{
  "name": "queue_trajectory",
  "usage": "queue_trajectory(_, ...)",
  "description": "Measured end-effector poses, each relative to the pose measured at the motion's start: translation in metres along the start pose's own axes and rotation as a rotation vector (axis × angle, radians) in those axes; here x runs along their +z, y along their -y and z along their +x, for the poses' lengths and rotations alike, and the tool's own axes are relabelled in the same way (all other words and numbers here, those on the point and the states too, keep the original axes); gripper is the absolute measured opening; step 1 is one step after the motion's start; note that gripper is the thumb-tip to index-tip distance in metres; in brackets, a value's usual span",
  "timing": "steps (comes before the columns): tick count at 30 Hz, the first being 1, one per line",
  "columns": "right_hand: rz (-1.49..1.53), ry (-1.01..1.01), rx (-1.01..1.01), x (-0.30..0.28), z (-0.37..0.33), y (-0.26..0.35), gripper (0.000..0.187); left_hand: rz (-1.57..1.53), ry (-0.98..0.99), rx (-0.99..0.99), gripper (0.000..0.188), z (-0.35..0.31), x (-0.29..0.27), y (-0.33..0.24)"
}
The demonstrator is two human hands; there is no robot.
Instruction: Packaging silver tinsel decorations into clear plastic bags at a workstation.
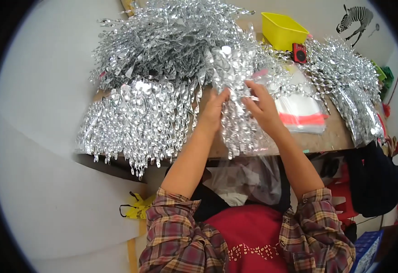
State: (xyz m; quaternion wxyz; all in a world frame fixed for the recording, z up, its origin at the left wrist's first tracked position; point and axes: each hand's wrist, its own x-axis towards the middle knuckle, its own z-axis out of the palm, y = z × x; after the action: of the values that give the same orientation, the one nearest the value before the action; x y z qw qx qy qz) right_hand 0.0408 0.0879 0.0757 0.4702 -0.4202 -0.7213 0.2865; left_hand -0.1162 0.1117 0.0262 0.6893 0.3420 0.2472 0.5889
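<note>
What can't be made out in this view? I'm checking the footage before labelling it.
- Left hand: fingers hidden behind the silver bundle, so its grip is unclear.
- Clear bag: whether it wraps the bundle is blurred by glare.
- Red device: too small to identify.
- Table: mostly covered by silver piles.
- Dark cloth: cut off by the right rim.
</note>
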Motion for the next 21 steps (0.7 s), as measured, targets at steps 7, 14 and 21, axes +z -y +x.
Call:
queue_trajectory(7, -0.306, 0.173, -0.140, 0.027, 0.025, 0.008, 0.041, -0.354, -0.106, 0.002, 0.048, -0.008, -0.027, 0.011)
queue_trajectory(14, -0.328, 0.109, -0.244, -0.003, -0.010, 0.063, 0.046, -0.218, 0.030, 0.173, 0.046, -0.049, 0.025, -0.009)
queue_trajectory(21, -0.314, 0.185, -0.107, -0.031, -0.080, 0.089, 0.047, -0.454, -0.016, -0.091, 0.046, -0.112, 0.048, 0.032)
